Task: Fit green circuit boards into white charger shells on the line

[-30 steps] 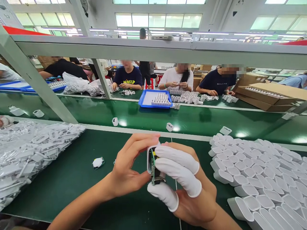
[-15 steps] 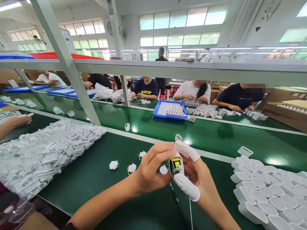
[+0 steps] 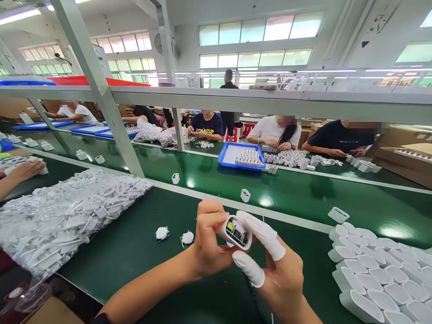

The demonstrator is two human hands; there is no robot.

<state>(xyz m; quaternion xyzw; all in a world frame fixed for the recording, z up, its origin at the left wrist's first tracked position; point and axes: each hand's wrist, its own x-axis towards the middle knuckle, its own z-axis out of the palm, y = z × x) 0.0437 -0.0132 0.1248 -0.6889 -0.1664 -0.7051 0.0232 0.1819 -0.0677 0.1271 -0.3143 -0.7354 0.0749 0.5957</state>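
My left hand (image 3: 211, 243) is closed round a white oval housing (image 3: 249, 242), held tilted with its open end toward me. Inside the housing sits a circuit board (image 3: 236, 231) with yellow and black parts and metal pins. My right hand (image 3: 278, 261) wears white covers on thumb and forefinger. Its forefinger rests on the upper rim of the housing, while the thumb is spread below, apart from it. Left of my hands, two small boards with white discs (image 3: 162, 233) (image 3: 187, 238) lie on the green table (image 3: 135, 270).
Nested white housings (image 3: 378, 274) fill the right side. A plastic bag of white parts (image 3: 67, 211) lies at the left. Single housings (image 3: 245, 195) stand on the green belt (image 3: 209, 184) beyond. A person's hand (image 3: 32, 168) is at the far left; others work across the belt.
The housing has turned and moved slightly left in my left hand, showing its open end more. My right thumb has come away from it. Housings on the belt have shifted left.
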